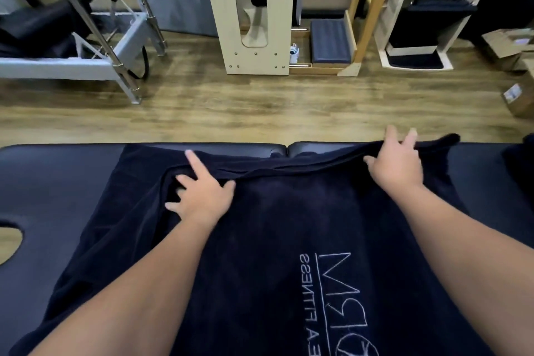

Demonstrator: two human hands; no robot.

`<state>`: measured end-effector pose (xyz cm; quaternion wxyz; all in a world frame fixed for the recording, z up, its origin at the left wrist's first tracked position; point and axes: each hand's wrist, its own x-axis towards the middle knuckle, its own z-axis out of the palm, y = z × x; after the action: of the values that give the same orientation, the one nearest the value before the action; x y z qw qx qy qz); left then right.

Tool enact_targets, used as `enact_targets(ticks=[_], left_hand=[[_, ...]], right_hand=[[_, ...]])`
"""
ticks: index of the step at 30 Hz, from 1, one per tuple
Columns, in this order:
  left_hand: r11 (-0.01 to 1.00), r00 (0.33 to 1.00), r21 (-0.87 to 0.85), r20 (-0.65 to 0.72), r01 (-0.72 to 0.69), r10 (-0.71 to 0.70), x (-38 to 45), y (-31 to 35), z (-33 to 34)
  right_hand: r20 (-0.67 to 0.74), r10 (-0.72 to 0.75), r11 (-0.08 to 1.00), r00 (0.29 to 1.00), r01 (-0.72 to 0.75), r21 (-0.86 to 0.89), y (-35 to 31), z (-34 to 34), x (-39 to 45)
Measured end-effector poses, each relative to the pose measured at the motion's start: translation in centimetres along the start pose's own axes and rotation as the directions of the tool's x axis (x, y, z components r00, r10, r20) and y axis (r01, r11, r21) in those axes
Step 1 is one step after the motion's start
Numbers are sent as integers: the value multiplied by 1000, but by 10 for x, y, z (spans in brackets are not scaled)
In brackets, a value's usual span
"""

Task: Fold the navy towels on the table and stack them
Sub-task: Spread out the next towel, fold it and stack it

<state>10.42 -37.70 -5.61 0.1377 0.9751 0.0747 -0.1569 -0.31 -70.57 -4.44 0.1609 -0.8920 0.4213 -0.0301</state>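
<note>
Logo-stitched navy towel [274,211], far edge rumpled

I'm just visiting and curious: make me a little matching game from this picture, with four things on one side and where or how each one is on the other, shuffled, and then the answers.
Things:
1. left hand
2. right hand
3. white logo
4. cardboard boxes

Places or states:
A. on the wooden floor at the far right
B. spread flat, pressing on the navy towel near its far fold
C. stitched on the towel's near part, between the forearms
D. at the towel's far edge by the table rim, fingers on the cloth

Pairs: 1-B, 2-D, 3-C, 4-A
</note>
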Motion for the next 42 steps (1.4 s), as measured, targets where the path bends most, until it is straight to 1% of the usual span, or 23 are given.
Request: enact_targets(ticks=[1, 2, 3, 4, 5, 6, 7, 8, 9, 10, 14, 18, 20, 24, 26, 29, 32, 34, 36, 37, 40, 41, 42], left_hand=[[991, 997, 112, 11, -73, 73, -9, 6, 8], [960, 982, 210, 13, -188, 189, -21, 13, 19], [904, 940, 269, 14, -332, 341, -35, 21, 31], [825, 868, 294, 41, -483, 494, -49, 29, 43], [730, 781, 293, 117, -618, 614, -62, 38, 55], [650, 699, 260, 217, -714, 681, -72, 45, 66], [591, 637, 238, 311, -771, 706, -78, 51, 74], [538, 592, 248, 375, -806, 713, -80, 59, 80], [491, 566, 281, 408, -825, 716, -80, 67, 84], [458, 555, 314, 437, -832, 708, -78, 79, 87], [491, 631, 406, 589, -771, 504, -72, 131, 87], [468, 687, 517, 637, -717, 349, -78, 164, 95], [466, 705, 543, 631, -699, 322, -81, 168, 100], [457, 718, 563, 618, -688, 319, -82, 169, 104], [456, 721, 569, 620, -685, 310, -80, 171, 105], [447, 730, 586, 615, -676, 298, -80, 173, 105], [427, 740, 609, 603, -669, 300, -79, 173, 107], [396, 742, 629, 602, -669, 297, -82, 176, 107], [356, 743, 652, 603, -669, 292, -87, 177, 104], [317, 748, 678, 600, -663, 283, -88, 178, 101], [106, 719, 738, 600, -667, 350, -96, 187, 96], [52, 695, 739, 605, -672, 389, -100, 193, 95], [13, 640, 712, 623, -702, 449, -104, 199, 96]], right_hand=[[45, 3, 1000, 999, -4, 14, -1, 10, 1], [95, 0, 1000, 996, -2, 17, 1, 22, -2], [140, -10, 1000, 990, 8, 15, 4, 33, -7], [172, -26, 1000, 985, 26, 6, 9, 43, -15], [192, -42, 999, 980, 45, -14, 15, 51, -23], [212, -50, 997, 976, 62, -50, 22, 57, -31], [237, -50, 992, 970, 76, -100, 30, 61, -37], [265, -44, 985, 963, 86, -149, 40, 63, -41], [289, -39, 978, 956, 96, -184, 49, 63, -44], [304, -31, 975, 952, 95, -199, 61, 61, -46], [288, 31, 977, 957, 32, -213, 102, 47, -50], [286, 178, 973, 942, -125, -194, 119, 37, -36], [279, 211, 970, 937, -164, -182, 114, 34, -23], [323, 96, 991, 942, -61, -116, 103, 33, 7], [325, 123, 991, 938, -101, -82, 105, 35, 22], [270, 190, 982, 944, -183, -49, 108, 40, 22], [175, 152, 988, 973, -143, -62, 112, 49, -12], [129, 136, 989, 982, -128, -67, 123, 53, -46], [128, 138, 989, 982, -130, -70, 137, 54, -78], [133, 143, 988, 981, -134, -74, 142, 53, -92], [127, 193, 979, 973, -183, -88, 162, 49, -132], [122, 210, 976, 970, -200, -87, 169, 48, -143], [122, 229, 972, 966, -220, -83, 175, 47, -153]])
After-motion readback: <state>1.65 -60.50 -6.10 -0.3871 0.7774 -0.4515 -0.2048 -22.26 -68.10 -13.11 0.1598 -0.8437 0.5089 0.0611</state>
